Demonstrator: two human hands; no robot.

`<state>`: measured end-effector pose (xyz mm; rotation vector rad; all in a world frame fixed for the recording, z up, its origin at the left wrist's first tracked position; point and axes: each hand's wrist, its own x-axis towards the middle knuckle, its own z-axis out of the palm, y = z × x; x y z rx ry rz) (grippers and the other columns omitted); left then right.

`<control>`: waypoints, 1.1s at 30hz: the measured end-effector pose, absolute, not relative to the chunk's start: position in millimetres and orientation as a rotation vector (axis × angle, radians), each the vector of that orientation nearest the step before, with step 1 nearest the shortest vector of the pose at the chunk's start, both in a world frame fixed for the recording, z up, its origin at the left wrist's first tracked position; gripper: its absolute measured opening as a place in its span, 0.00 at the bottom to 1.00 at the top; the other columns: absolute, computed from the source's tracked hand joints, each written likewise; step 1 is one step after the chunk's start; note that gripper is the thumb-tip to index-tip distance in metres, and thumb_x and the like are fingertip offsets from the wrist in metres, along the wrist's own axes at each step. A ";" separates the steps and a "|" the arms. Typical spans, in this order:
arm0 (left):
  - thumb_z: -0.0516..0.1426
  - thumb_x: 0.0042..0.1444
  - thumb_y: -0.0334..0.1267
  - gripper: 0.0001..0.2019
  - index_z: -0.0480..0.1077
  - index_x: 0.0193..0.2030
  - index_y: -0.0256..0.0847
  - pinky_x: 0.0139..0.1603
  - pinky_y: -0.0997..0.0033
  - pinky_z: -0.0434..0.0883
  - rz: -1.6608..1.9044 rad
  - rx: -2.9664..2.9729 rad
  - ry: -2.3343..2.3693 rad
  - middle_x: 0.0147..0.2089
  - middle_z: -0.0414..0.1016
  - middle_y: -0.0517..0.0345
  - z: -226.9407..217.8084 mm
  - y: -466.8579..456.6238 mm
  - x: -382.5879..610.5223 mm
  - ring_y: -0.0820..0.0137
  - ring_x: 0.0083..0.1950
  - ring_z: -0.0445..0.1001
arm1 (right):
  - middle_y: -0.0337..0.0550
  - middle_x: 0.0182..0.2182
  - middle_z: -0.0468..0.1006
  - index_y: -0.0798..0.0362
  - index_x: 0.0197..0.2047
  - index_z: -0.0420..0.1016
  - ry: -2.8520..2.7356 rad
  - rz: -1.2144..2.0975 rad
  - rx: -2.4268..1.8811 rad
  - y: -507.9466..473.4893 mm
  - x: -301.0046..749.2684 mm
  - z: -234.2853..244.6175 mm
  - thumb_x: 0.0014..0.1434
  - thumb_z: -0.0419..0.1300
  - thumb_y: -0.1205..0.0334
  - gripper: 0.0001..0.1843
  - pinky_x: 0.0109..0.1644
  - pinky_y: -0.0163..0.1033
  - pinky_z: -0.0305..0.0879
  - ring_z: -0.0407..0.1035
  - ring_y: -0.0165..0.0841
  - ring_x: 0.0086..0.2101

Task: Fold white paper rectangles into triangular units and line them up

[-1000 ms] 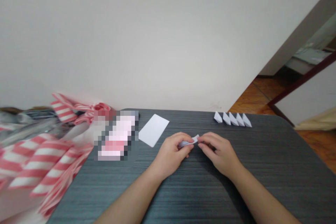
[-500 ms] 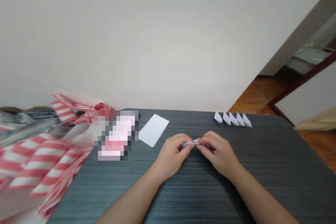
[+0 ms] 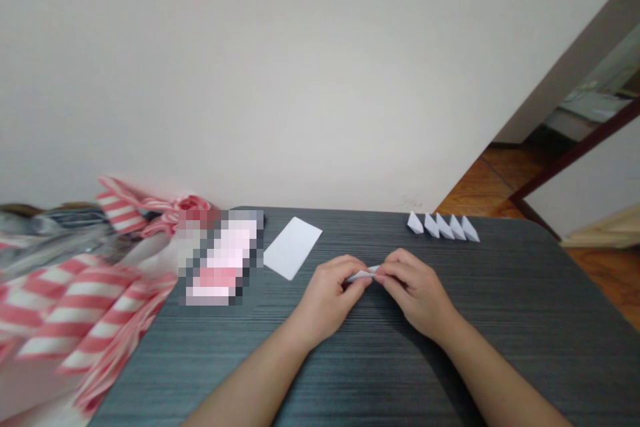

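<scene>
Between my two hands, over the middle of the dark table [image 3: 320, 373], is a small folded white paper [image 3: 364, 274]. My left hand [image 3: 333, 297] pinches its left end between thumb and fingers. The right end sits in the closed fingertips of my right hand [image 3: 415, 290]. My fingers cover much of the paper, so its full shape is hidden. Beyond my right hand, several folded white paper pieces [image 3: 445, 227] stand in a row near the table's far edge. A flat stack or sheet of white paper [image 3: 293, 248] lies beyond my left hand.
A blurred-out pink and white object [image 3: 225, 257] lies at the table's left. Red-and-white striped cloth [image 3: 95, 307] is heaped along the left edge. A pale wall [image 3: 320, 80] rises behind the table, with a tiled floor [image 3: 475, 180] at the right.
My fingertips have shifted slightly on the folded paper, and a little more of its left part shows. Everything else lies as before.
</scene>
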<state>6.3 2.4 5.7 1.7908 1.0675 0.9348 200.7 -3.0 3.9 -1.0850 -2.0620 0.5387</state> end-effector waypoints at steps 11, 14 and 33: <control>0.55 0.61 0.37 0.10 0.77 0.32 0.41 0.40 0.72 0.70 0.948 1.762 1.095 0.39 0.78 0.53 6.5 1.8 5.8 0.67 0.41 0.75 | 0.42 0.32 0.72 0.52 0.35 0.75 -2.017 0.546 -1.130 -3.2 200.0 4.8 0.63 0.59 0.68 0.05 0.34 0.35 0.66 0.68 0.32 0.31; 0.56 0.61 0.37 0.09 0.78 0.34 0.41 0.41 0.71 0.71 0.953 1.758 1.070 0.41 0.78 0.53 5.1 2.1 5.9 0.66 0.42 0.75 | 0.42 0.31 0.72 0.51 0.34 0.75 -2.019 0.521 -1.115 -3.0 200.4 4.9 0.64 0.58 0.67 0.07 0.36 0.35 0.67 0.69 0.32 0.32; 0.57 0.61 0.34 0.07 0.76 0.36 0.41 0.45 0.70 0.70 1.050 1.772 1.055 0.41 0.78 0.54 4.7 0.9 5.9 0.67 0.43 0.75 | 0.43 0.35 0.73 0.50 0.41 0.76 -2.062 0.496 -1.076 -5.1 200.5 4.8 0.63 0.59 0.68 0.06 0.39 0.36 0.69 0.70 0.33 0.35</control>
